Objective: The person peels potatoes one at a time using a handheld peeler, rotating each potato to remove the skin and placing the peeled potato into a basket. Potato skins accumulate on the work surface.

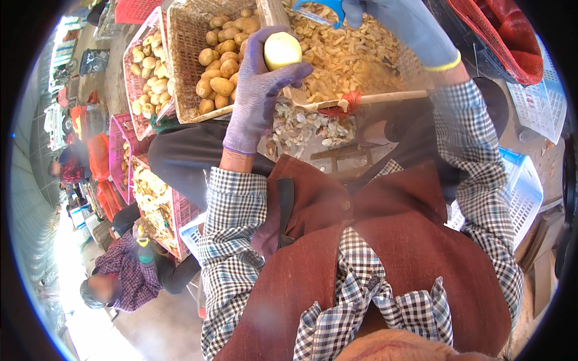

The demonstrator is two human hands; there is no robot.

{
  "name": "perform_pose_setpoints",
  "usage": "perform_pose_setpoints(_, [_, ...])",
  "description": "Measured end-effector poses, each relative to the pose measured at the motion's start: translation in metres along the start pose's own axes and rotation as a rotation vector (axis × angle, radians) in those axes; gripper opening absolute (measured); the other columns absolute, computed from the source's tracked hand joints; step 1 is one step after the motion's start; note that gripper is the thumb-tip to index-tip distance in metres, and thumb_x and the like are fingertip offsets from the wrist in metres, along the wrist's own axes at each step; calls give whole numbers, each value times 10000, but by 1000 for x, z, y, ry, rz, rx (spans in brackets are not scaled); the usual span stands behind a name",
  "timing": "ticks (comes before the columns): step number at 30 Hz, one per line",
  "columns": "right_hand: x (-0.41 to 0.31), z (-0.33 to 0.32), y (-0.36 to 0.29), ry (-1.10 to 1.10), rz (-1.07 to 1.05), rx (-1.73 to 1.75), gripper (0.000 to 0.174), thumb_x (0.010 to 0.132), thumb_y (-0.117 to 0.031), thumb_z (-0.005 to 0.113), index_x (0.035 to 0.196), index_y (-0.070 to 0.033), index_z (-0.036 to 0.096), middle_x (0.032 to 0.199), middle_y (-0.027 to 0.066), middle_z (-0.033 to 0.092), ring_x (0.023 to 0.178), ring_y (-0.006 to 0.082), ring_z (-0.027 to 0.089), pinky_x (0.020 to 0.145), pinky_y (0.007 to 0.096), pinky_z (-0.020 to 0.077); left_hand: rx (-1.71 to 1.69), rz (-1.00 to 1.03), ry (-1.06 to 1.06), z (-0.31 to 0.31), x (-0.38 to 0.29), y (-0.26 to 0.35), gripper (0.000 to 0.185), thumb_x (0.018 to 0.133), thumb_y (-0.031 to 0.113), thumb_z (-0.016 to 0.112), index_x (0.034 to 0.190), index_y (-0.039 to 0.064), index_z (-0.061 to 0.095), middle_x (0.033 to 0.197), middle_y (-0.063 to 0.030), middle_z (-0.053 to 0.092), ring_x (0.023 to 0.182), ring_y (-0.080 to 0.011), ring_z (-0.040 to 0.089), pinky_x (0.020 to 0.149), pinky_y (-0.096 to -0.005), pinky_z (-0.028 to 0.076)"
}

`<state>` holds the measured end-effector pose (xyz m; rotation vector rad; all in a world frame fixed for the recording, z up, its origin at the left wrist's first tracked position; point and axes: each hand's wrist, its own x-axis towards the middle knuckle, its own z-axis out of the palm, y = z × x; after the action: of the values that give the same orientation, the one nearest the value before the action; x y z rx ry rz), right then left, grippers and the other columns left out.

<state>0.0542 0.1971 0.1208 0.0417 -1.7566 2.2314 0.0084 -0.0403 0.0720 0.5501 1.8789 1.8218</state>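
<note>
My left hand, in a purple-grey glove, is closed around a peeled, pale yellow potato. At the top of the view my right hand, in a blue-grey glove with a yellow cuff, holds a blue peeler to the right of the potato, apart from it. Below the peeler lies a wide heap of potato peelings in a pale-rimmed container. Unpeeled potatoes fill part of the dirty plastic crate left of my left hand.
Another crate of potatoes stands farther left. Below it, a co-worker sits beside a pink crate of peelings. Scraps lie on the floor between my legs. Blue-and-white baskets and a red mesh bag are at the right.
</note>
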Motion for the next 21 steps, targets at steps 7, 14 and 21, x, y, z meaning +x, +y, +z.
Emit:
perform_pose_setpoints(7, [-16, 1, 33, -206, 228, 182, 172, 950, -110, 739, 1063, 19, 726, 831, 50, 702, 672, 105, 645, 598, 229, 508, 55, -66, 66, 28, 5, -27, 705, 764, 154, 910, 1338, 30, 521, 1057, -55, 666, 853, -103, 662, 707, -246, 579])
perform_pose_setpoints(14, [-12, -7, 30, -123, 308, 4, 146, 939, -83, 733, 1048, 14, 722, 845, 54, 699, 684, 101, 644, 592, 218, 508, 499, -2, 169, 34, 10, -44, 681, 695, 234, 895, 1248, 0, 574, 1088, -160, 685, 985, -249, 695, 858, -385, 571])
perform_pose_setpoints(21, [-10, -15, 33, -57, 313, 15, 120, 945, -105, 730, 992, 4, 716, 812, 37, 688, 676, 99, 636, 593, 218, 501, 705, 122, 237, 33, 9, -54, 703, 687, 258, 891, 1247, -17, 569, 1038, -155, 694, 918, -259, 705, 823, -385, 579])
